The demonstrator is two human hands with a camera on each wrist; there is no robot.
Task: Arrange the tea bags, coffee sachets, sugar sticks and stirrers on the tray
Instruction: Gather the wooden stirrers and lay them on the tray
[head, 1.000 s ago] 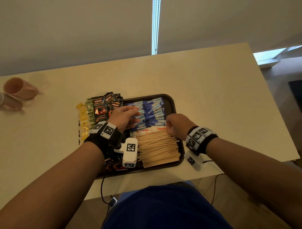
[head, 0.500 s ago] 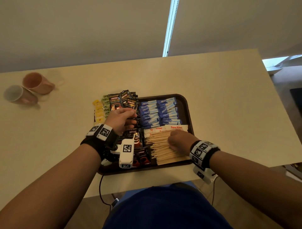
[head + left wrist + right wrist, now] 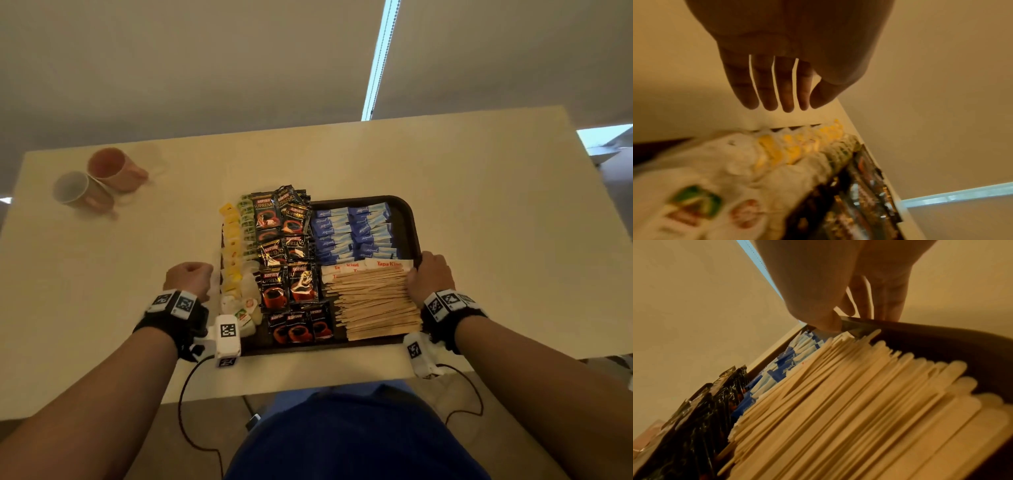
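Observation:
A dark brown tray (image 3: 408,213) lies on the table near me. It holds tea bags (image 3: 235,253) along its left side, black coffee sachets (image 3: 284,260) in the middle, blue sugar sticks (image 3: 352,229) at the far right and wooden stirrers (image 3: 373,301) at the near right. My right hand (image 3: 431,274) grips the tray's right rim (image 3: 920,331), thumb inside beside the stirrers (image 3: 838,402), fingers outside. My left hand (image 3: 188,277) hovers just left of the tray. In the left wrist view its fingers (image 3: 774,91) hang loose over the tea bags (image 3: 789,151) and hold nothing.
Two mugs (image 3: 102,181) lie on the beige table (image 3: 479,205) at the far left. White sachets with red print (image 3: 387,263) sit between the sugar sticks and the stirrers. Camera cables hang over the table's near edge.
My left hand has come off the coffee sachets and moved to the tray's left side. My right hand has left the stirrers and taken hold of the right rim.

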